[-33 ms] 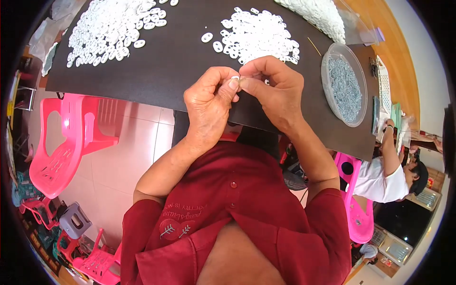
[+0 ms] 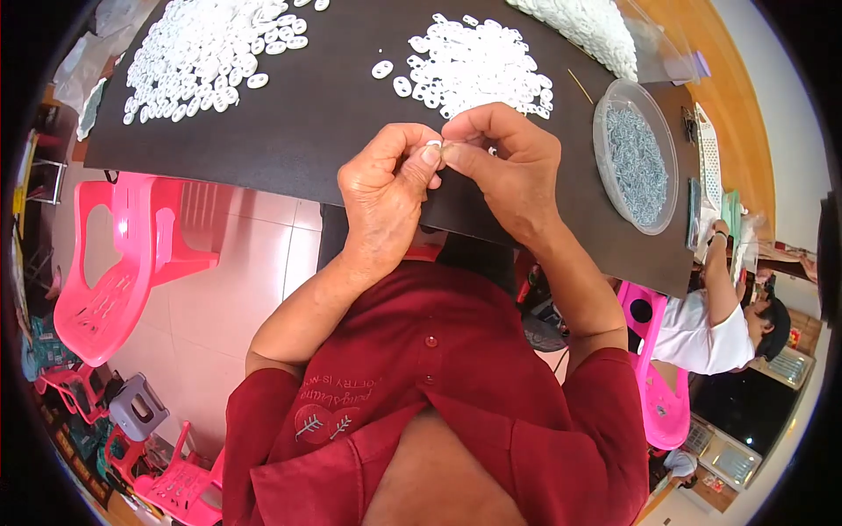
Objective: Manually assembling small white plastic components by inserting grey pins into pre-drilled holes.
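Over the near edge of the dark table, my two hands meet at the fingertips. My left hand [image 2: 383, 197] is closed, pinching a small white plastic piece [image 2: 435, 143] between thumb and forefinger. Thumb and forefinger of my right hand [image 2: 517, 180] pinch together right against that piece; whatever they grip is hidden. Another white bit shows by the right hand's curled fingers. Just beyond lies a heap of white oval two-holed pieces [image 2: 481, 66], with two lying apart to its left. A round clear tub [image 2: 602, 167] of small grey metal parts, perhaps screws, stands to the right.
A larger heap of white ovals [image 2: 210, 44] covers the table's far left. White pieces fill a clear container [image 2: 675, 61] at the far right, and a thin stick [image 2: 580, 86] lies near it. Pink plastic chairs [image 2: 123, 254] stand left; a person in white [image 2: 702, 329] sits right.
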A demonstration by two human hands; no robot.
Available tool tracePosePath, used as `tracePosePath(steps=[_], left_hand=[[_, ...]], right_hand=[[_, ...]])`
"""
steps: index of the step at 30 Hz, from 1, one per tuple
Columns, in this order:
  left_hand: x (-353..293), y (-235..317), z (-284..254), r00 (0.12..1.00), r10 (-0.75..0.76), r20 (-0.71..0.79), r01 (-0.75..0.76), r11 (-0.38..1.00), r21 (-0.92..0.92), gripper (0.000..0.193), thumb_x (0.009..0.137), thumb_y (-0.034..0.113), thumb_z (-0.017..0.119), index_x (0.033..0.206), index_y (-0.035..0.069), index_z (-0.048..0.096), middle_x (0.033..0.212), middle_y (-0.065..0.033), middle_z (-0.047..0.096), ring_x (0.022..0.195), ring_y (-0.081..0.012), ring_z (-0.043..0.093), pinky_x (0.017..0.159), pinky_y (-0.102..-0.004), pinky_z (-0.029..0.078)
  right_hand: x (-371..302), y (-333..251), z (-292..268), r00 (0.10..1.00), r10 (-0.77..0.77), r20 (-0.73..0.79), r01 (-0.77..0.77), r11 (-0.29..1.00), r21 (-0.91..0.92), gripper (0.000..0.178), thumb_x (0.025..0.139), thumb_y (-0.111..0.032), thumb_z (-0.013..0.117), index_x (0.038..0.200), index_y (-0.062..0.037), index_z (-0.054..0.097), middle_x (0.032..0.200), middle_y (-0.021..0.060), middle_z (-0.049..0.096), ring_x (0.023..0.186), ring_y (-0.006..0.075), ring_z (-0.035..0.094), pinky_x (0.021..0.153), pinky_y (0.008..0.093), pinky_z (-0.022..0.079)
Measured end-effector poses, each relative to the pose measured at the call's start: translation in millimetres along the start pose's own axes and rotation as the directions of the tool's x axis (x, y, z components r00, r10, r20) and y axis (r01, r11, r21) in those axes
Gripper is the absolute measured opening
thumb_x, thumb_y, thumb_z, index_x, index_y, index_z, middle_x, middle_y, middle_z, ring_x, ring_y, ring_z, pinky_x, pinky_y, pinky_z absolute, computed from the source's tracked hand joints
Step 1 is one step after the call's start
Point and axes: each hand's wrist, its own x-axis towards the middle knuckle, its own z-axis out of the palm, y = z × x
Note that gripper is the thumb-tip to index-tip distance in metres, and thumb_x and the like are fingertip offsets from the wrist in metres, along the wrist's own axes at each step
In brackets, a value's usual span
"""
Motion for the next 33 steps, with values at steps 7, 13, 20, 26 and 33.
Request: tracePosePath(steps=[7, 13, 20, 26, 33], left_hand=[[9.1, 4.2, -6.2, 0.997, -0.074, 0.036, 0.081, 0.966, -0.245, 0.009, 0.088, 0.001, 0.056, 0.094, -0.005, 0.06, 0.077, -0.007, 0.063, 0.061, -0.0077, 0.056, 0.05, -0.0188, 0.044], [9.2, 10.2, -12.1, 0.994, -0.11, 0.016, 0.111, 0.967, -0.228, 0.012, 0.088, 0.002, 0.057, 0.097, -0.006, 0.059, 0.079, -0.0113, 0.063, 0.06, -0.0119, 0.058, 0.051, -0.0219, 0.047], [12.3, 15.8, -23.5, 0.994, -0.079, -0.077, 0.055, 0.961, -0.272, 0.014, 0.088, 0.002, 0.056, 0.099, -0.006, 0.058, 0.077, -0.011, 0.062, 0.06, -0.011, 0.057, 0.051, -0.0218, 0.047], [12.7, 7.1, -28.8, 0.996, -0.027, -0.081, 0.001, 0.952, -0.306, 0.015, 0.089, 0.004, 0.056, 0.101, -0.005, 0.058, 0.079, -0.01, 0.062, 0.062, -0.0103, 0.057, 0.053, -0.0213, 0.047], [13.2, 2.9, -30.1, 0.996, 0.001, -0.088, -0.028, 0.952, -0.306, 0.018, 0.088, 0.005, 0.057, 0.104, -0.005, 0.057, 0.08, -0.011, 0.063, 0.063, -0.0125, 0.058, 0.054, -0.0236, 0.048]], right_hand=[[3.1, 4.1, -3.4, 1.0, -0.004, 0.024, 0.0, 0.987, 0.159, 0.014, 0.079, 0.002, 0.065, 0.093, 0.0011, 0.064, 0.085, 0.0014, 0.063, 0.079, 0.0072, 0.058, 0.072, 0.02, 0.046], [10.3, 1.4, -7.0, 0.999, -0.048, -0.003, 0.048, 0.999, 0.013, 0.013, 0.081, 0.001, 0.063, 0.093, 0.0009, 0.065, 0.087, 0.002, 0.064, 0.079, 0.0071, 0.058, 0.071, 0.02, 0.046], [73.0, 7.4, 1.1, 0.828, -0.543, 0.139, 0.522, 0.658, -0.543, 0.015, 0.076, -0.003, 0.064, 0.09, -0.0037, 0.068, 0.079, 0.0093, 0.064, 0.075, 0.019, 0.06, 0.068, 0.0284, 0.047], [106.0, 20.5, 31.6, 0.736, -0.607, 0.299, 0.621, 0.43, -0.656, 0.015, 0.071, -0.006, 0.064, 0.085, -0.0082, 0.067, 0.074, 0.009, 0.056, 0.074, 0.0273, 0.052, 0.065, 0.0378, 0.043], [110.1, 13.7, 30.0, 0.793, -0.513, 0.329, 0.597, 0.543, -0.59, 0.012, 0.069, -0.006, 0.067, 0.081, -0.0057, 0.064, 0.071, 0.008, 0.057, 0.07, 0.023, 0.054, 0.062, 0.0336, 0.044]])
